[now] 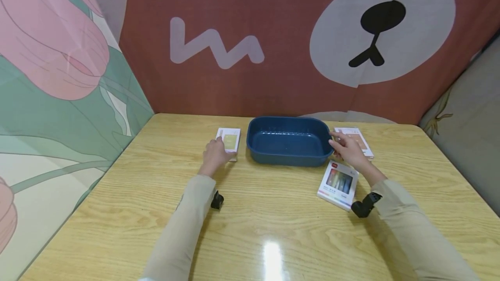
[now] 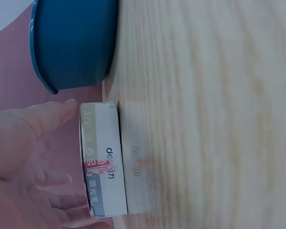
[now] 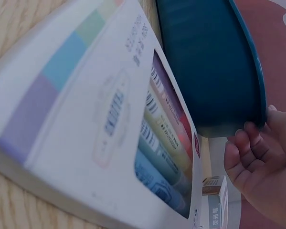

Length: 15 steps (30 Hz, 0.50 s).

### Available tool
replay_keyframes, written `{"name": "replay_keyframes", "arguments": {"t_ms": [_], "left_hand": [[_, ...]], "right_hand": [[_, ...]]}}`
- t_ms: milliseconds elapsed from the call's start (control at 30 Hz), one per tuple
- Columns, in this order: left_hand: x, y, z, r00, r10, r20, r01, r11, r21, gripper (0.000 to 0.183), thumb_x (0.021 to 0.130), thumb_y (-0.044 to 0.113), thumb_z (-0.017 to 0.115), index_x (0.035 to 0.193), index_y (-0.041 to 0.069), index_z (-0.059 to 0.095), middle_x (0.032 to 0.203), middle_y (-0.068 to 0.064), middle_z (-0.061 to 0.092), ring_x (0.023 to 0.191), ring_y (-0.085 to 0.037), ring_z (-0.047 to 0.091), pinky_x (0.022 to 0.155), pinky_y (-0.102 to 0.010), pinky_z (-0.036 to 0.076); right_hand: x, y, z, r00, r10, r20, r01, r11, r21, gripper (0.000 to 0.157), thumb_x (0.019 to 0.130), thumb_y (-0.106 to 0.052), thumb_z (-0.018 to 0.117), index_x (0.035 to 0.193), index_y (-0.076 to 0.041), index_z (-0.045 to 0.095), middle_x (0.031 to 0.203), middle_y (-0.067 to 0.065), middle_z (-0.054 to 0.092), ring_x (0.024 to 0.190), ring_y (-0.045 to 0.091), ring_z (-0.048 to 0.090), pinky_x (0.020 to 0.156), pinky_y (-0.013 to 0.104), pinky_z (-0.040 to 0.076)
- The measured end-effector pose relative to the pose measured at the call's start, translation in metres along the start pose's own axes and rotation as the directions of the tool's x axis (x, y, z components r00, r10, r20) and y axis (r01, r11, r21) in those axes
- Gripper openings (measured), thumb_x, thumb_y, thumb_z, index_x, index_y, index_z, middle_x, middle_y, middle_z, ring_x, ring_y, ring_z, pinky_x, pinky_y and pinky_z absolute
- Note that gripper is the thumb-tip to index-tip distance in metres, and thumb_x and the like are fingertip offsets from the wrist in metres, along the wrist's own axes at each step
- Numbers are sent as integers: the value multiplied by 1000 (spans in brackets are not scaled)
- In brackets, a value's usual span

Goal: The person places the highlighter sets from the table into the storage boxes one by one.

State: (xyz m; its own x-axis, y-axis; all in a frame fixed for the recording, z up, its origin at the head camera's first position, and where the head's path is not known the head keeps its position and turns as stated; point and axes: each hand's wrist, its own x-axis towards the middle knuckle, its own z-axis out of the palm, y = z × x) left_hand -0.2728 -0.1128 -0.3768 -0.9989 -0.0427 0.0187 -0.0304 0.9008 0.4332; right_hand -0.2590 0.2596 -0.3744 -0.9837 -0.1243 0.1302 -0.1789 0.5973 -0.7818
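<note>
A blue plastic basin [image 1: 290, 159] stands at the back middle of the table. My right hand [image 1: 349, 151] is at its right end, with curled fingers and thumb pinching the rim, as the right wrist view [image 3: 264, 157] also shows. My left hand [image 1: 216, 154] spreads over a small white highlighter box [image 1: 232, 135] left of the basin. In the left wrist view the thumb hovers just above one end of that box [image 2: 107, 143]; the other fingers lie partly behind it. A white box with a window showing pastel highlighters [image 1: 338, 184] lies below my right hand.
Another white box with an orange-pink panel [image 1: 356, 138] lies right of the basin, behind my right hand. The wooden table [image 1: 250, 220] meets a brown patterned backdrop [image 1: 234, 90] at its back edge. Dark wrist cameras [image 1: 366, 205] sit on both sleeves.
</note>
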Motion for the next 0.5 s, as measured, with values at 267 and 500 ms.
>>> {"name": "replay_keyframes", "arguments": {"t_ms": [267, 500], "left_hand": [[3, 0, 3, 998, -62, 25, 62, 998, 3, 69, 74, 41, 69, 116, -7, 43, 106, -27, 51, 98, -39, 47, 80, -48, 38], [3, 0, 3, 997, -73, 28, 73, 997, -1, 73, 73, 38, 70, 120, -6, 38, 107, -29, 47, 99, -40, 47, 80, -48, 39]], "right_hand": [[3, 2, -1, 998, 63, 13, -63, 998, 14, 46, 94, -14, 46, 133, 8, 34, 74, 14, 51, 63, 24, 52, 55, 29, 45], [6, 4, -2, 991, 118, 56, -123, 987, 106, 47, 95, -16, 45, 136, 2, 32, 76, 10, 51, 63, 18, 50, 58, 26, 45]]}}
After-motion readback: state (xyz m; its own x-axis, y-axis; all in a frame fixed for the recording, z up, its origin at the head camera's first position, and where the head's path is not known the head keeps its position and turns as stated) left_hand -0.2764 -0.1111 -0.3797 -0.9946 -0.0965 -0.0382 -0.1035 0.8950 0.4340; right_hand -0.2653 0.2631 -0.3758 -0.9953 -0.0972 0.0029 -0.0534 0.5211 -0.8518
